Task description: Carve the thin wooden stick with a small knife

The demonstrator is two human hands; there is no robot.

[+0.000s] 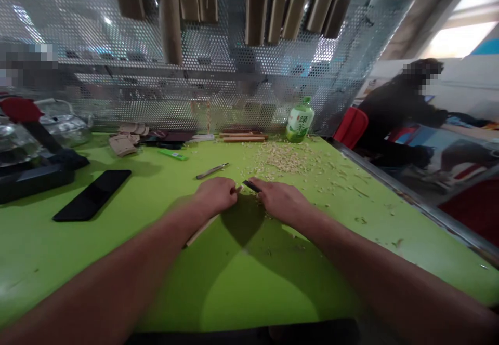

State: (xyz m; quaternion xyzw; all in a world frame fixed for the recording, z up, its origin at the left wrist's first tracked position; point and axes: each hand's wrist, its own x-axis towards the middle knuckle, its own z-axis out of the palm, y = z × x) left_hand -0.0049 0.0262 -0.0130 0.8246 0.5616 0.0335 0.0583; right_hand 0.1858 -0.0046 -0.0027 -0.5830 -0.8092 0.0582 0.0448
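Observation:
My left hand point(218, 194) is closed around a thin wooden stick point(200, 231), whose lower end slants out under the wrist and whose tip shows beside the fingers. In my right hand point(278, 197) is a dark, narrow blade point(251, 185), pointing left toward the stick's tip. The fingers wrap its handle, which is mostly hidden. Both hands are close together over the green tabletop point(249, 293). A slim metal tool point(212, 171) lies just beyond my left hand. Pale wood shavings point(288, 158) are scattered beyond and right of my right hand.
A black phone point(92, 195) lies at left, near a black stand with a red top point(21, 110). Along the back are a green cutter point(172, 154), wooden strips point(244, 138) and a green bottle point(300, 120). A person point(401, 106) sits beyond the table's right edge.

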